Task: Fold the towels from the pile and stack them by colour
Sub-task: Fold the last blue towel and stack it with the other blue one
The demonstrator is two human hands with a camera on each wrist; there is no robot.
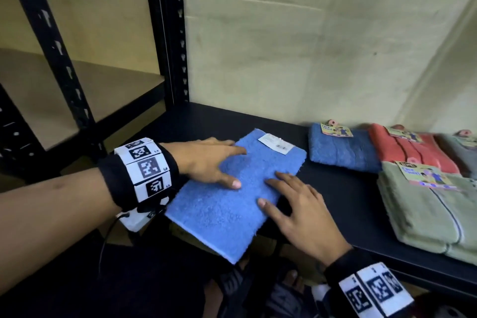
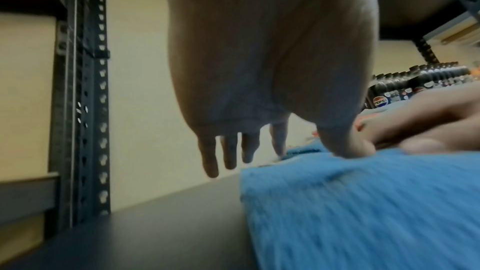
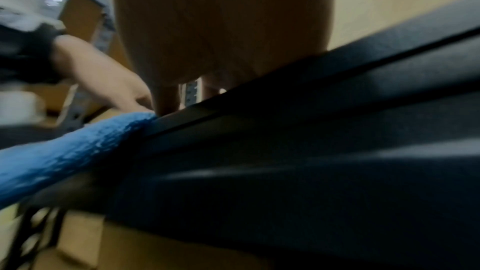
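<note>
Towel [image 1: 232,188] in light blue terry, already folded into a rectangle, is laid on the dark shelf [image 1: 335,201] to the left of the other folded towels, with its near end overhanging the shelf edge. It is judged light, soft and limp, so it would sag if lifted by one corner; it is best taken along both long sides or slid with flat palms. The left hand [image 1: 206,160] is spread flat on its far-left part, and the right hand [image 1: 296,212] is pressed flat at its right edge; nothing is pinched by either. A white label [image 1: 276,143] is seen at the far end, its print too small to read. The stacks at the right, darker blue [image 1: 343,152], orange [image 1: 413,152] and green [image 1: 433,214], are partly cut off, and any unfolded pile is out of view. The right wrist view is blurred.
</note>
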